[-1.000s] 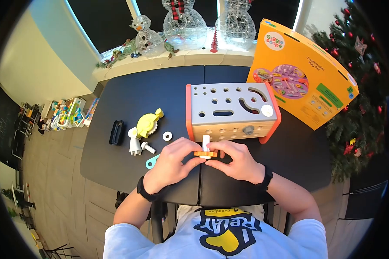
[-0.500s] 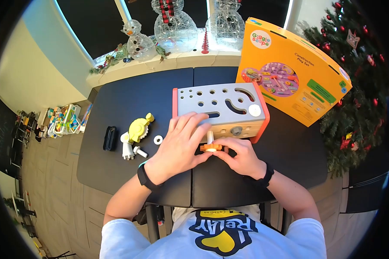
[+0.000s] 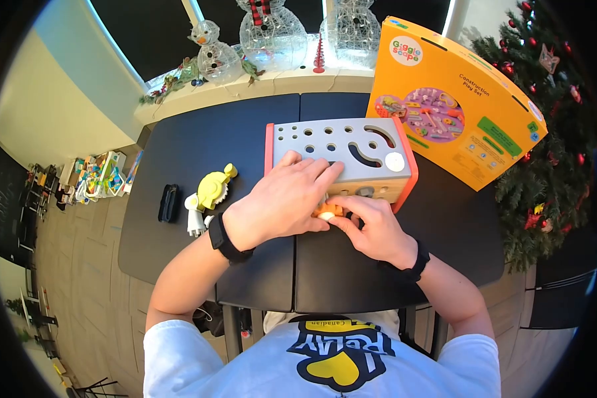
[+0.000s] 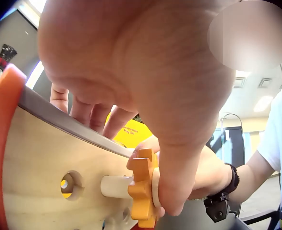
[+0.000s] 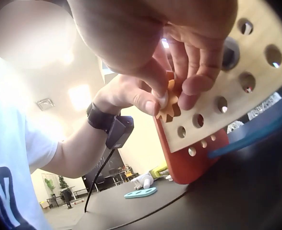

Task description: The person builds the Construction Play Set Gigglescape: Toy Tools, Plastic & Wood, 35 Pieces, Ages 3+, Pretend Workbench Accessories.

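Observation:
The toy box's grey holed top [image 3: 318, 136] and wooden side [image 4: 49, 167] face the hands. An orange gear [image 4: 143, 189] sits on a white bolt, whose shank [image 4: 116, 187] runs to the wooden side; whether its tip is inside a hole cannot be told. My left hand [image 3: 278, 196] lays its fingers over the top's front edge while its thumb presses the bolt's head, as the left wrist view shows. My right hand [image 3: 372, 229] pinches the gear [image 5: 170, 103] at its rim from the right. In the head view the hands partly cover the gear.
Left on the black table lie a yellow toy saw [image 3: 212, 191], a white toy piece [image 3: 195, 219] and a black case [image 3: 168, 203]. A teal strip [image 5: 141, 193] lies near them. Behind the toy box stands a large orange carton [image 3: 457, 106], beside a decorated tree [image 3: 550, 139].
Earlier both hands held the gear and bolt in front of the toy box. My left fingers have since moved onto its top, and the gear now sits closer to the wooden side.

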Available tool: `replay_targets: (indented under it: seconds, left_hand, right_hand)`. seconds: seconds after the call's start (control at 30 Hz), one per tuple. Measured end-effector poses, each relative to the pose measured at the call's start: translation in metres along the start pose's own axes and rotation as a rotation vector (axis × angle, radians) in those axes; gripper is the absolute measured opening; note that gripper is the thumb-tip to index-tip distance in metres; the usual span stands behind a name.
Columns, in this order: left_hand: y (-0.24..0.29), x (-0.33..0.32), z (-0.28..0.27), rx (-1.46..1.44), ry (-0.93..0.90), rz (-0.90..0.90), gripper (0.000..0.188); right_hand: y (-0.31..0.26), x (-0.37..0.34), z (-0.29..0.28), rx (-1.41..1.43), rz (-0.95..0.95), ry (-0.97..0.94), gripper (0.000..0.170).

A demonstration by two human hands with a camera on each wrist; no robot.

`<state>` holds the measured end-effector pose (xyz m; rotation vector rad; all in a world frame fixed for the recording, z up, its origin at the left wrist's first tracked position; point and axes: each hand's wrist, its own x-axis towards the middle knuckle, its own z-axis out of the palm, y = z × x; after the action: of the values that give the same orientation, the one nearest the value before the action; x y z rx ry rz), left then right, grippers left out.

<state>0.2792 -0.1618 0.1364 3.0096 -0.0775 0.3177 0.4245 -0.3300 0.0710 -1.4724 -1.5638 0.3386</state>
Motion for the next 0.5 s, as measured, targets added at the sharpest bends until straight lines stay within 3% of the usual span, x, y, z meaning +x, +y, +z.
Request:
replay_targets:
  seconds: [0.33,0.5]
  left_hand:
    - [0.002,0.006,0.001,-0.026,-0.082,-0.044,0.091]
    - [0.004,0.01,0.002,-0.098,-0.089,-0.088,0.089]
  right_hand:
    - [-0.009,0.011,-0.006,-0.221,-0.059,-0.098,0.024]
    - [-0.009,0.016,-0.009,-0.093,-0.017,-0.13,0.024]
